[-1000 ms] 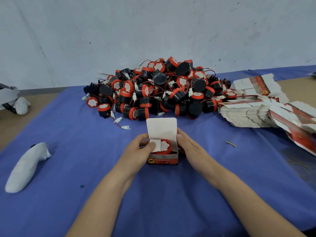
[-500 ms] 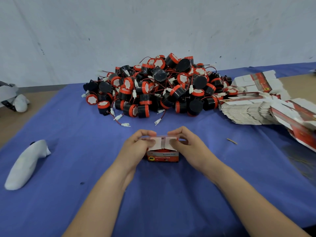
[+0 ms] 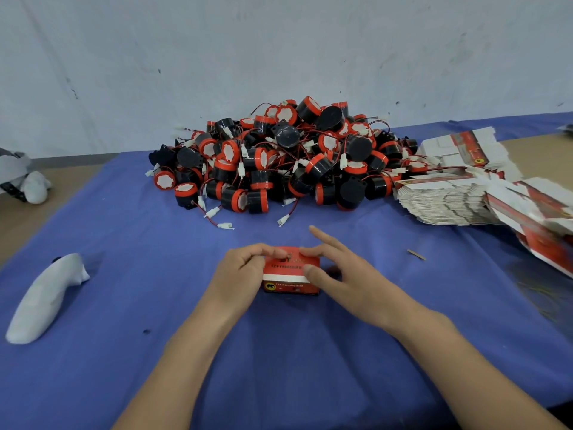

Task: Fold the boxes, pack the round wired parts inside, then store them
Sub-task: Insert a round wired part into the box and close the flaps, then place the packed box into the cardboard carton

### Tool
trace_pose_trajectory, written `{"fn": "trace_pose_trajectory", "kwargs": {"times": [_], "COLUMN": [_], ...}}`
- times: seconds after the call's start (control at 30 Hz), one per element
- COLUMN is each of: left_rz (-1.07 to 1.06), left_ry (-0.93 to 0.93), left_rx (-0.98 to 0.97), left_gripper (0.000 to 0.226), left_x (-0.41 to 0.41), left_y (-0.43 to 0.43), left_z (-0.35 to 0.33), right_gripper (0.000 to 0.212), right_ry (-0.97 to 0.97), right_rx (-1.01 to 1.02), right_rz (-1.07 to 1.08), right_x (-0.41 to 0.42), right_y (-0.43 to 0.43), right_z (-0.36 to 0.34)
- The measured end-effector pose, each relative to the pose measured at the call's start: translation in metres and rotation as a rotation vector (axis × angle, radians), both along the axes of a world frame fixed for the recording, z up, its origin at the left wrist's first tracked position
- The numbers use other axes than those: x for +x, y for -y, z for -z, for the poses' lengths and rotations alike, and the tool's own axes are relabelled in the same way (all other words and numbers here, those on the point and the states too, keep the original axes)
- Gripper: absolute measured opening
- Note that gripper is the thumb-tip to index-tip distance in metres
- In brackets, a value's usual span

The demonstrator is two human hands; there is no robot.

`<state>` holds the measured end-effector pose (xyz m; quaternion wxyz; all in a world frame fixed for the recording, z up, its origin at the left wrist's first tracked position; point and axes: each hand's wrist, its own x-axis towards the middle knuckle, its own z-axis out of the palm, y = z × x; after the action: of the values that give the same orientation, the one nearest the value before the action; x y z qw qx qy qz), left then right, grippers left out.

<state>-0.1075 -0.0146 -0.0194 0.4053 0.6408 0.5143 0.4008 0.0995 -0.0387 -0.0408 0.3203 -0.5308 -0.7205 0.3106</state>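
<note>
Open blue cloth (image 3: 279, 352) separates the box (image 3: 290, 274) from the pile of round wired parts (image 3: 279, 159); flat cartons (image 3: 449, 200) block the right, a white object (image 3: 46, 299) the left.

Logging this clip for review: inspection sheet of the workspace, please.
Surface: blue cloth over a tan table.
Job's things: closed red box between the hands; pile of round parts behind; flat box stack at right.
Clutter: white object at left; small sliver at right.
Hands: left hand grips the box's left end; right hand rests straight fingers on it.
Cables: red wires with white plugs trail from the pile.
Surroundings: pale wall behind.
</note>
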Motion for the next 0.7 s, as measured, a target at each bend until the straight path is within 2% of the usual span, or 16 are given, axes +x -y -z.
{"fn": "trace_pose_trajectory", "kwargs": {"times": [0.17,0.3,0.47,0.7], "left_rz": [0.19,0.225,0.189,0.148], "left_ry": [-0.208,-0.238,-0.331,-0.175], "left_rx": [0.128,0.157,0.313,0.309], "left_gripper": [0.017,0.037,0.031,0.023], "left_x": [-0.011,-0.021,-0.015,-0.01], "left_y": [0.006,0.004,0.0,0.006], "left_z": [0.01,0.015,0.019,0.012], "right_gripper": [0.062,0.055,0.037,0.038], "right_ry": [0.149,0.224,0.326,0.106], "right_rx": [0.075,0.107,0.16,0.126], "right_rz": [-0.023,-0.025,-0.032,0.002], "right_x": [0.002,0.0,-0.004,-0.004], "right_y": [0.005,0.008,0.01,0.006], "right_z": [-0.006,-0.008,-0.007,-0.007]}}
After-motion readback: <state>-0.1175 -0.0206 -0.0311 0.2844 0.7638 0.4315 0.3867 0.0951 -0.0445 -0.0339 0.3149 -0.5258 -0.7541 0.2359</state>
